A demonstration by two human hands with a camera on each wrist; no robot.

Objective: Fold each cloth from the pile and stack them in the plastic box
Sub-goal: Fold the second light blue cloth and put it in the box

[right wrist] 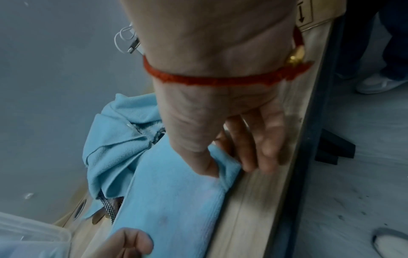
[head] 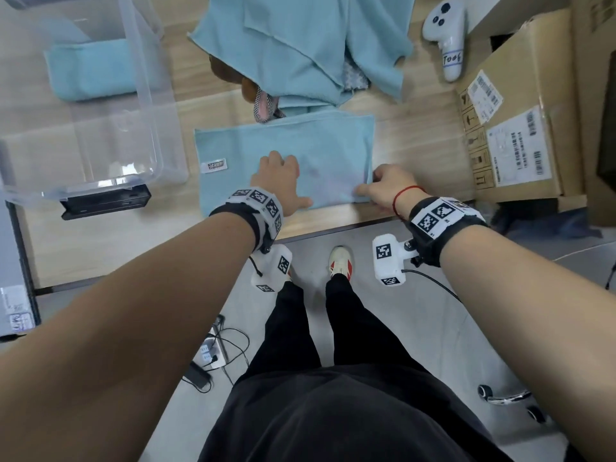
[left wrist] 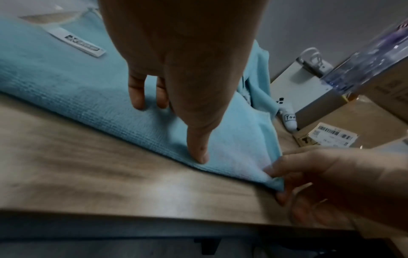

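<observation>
A half-folded blue cloth (head: 283,155) lies flat on the desk (head: 416,128), between the plastic box (head: 140,78) and a carton (head: 520,121). The left hand (head: 278,181) presses on it with fingers spread flat; the right hand (head: 388,186) pinches its near right corner. The pile (head: 300,45) sits just behind, and one folded cloth (head: 90,70) is in the box

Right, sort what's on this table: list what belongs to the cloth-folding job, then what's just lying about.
Belongs to the job:
- blue cloth, pressed by the left hand, corner pinched by the right hand
- cloth pile
- plastic box
- folded cloth inside it

Just lying about:
- white controller
- cardboard box
- black block
</observation>
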